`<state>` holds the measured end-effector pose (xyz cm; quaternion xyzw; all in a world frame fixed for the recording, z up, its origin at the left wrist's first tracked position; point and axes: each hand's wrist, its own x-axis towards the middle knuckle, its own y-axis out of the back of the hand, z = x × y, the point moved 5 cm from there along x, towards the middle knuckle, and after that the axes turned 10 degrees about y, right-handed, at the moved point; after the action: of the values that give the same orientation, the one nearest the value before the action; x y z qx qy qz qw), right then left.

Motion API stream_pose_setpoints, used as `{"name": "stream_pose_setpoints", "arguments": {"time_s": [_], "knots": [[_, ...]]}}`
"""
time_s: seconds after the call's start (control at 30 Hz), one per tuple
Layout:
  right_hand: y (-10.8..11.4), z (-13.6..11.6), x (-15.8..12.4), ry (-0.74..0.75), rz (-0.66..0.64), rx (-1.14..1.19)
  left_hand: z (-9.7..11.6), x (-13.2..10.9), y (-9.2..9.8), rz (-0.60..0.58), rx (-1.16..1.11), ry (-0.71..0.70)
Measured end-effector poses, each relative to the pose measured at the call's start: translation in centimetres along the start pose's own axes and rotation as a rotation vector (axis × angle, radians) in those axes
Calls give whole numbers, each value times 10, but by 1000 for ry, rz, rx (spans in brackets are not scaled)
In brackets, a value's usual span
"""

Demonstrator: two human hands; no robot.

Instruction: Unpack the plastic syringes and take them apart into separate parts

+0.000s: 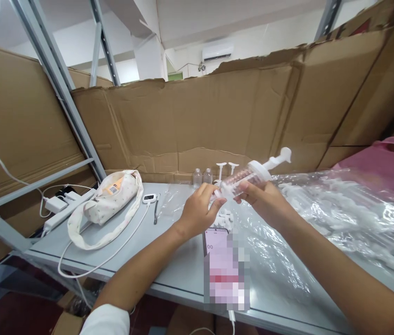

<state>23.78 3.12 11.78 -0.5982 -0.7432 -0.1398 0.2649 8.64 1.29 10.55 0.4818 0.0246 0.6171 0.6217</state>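
Both of my hands are raised over the table around a clear plastic bottle (240, 180) with a white pump head (280, 159), tilted so the pump points up and right. My right hand (261, 195) is closed around the bottle just below its white collar. At the lower left end, the fingers of my left hand (202, 204) are pinched on a whitish part; whether it is a separate piece I cannot tell. White parts show through or against the clear wall. Small white plastic pieces (224, 218) lie below my hands. Behind stand two clear bottles (203, 177) and two white pumps (221, 171).
A phone (217, 239), partly blurred out, lies in front on a cable. Clear plastic bags (350, 209) with white parts cover the right side. To the left are a white fabric bag (113, 204), a small white device (149, 198) and a power strip (67, 211). Cardboard (197, 116) walls the back.
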Motion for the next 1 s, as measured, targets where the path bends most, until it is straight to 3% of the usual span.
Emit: {"name": "stream_pose_setpoints", "arguments": {"time_s": [0.13, 0.27, 0.37, 0.43, 0.5, 0.53, 0.57, 0.6, 0.7, 0.77, 0.87, 1.0], "knots": [[6, 5, -8, -14, 97, 103, 13, 1, -4, 4, 83, -50], [6, 1, -14, 40, 59, 109, 17, 0, -8, -175, -138, 87], [6, -5, -17, 85, -8, 86, 17, -2, -18, -378, -511, 189], [7, -8, -19, 108, -51, 55, 17, -5, -28, -590, -779, 260], [8, -8, -20, 113, -79, 22, 16, -9, -38, -804, -936, 324], [9, -7, -21, 108, -85, 8, 15, -10, -40, -857, -944, 340], [11, -5, -21, 100, -79, -5, 13, -9, -40, -842, -907, 339], [13, -1, -21, 92, -55, -17, 9, -6, -38, -752, -836, 325], [21, 13, -21, 59, 74, -59, -4, 1, -23, -314, -506, 251], [22, 23, -22, 26, 127, -70, -8, 1, -16, -125, -283, 200], [18, 38, -25, -21, 150, -32, -12, -1, -15, -57, -67, 132], [14, 50, -29, -52, 206, 66, -21, -2, -26, -139, -142, 190]]}}
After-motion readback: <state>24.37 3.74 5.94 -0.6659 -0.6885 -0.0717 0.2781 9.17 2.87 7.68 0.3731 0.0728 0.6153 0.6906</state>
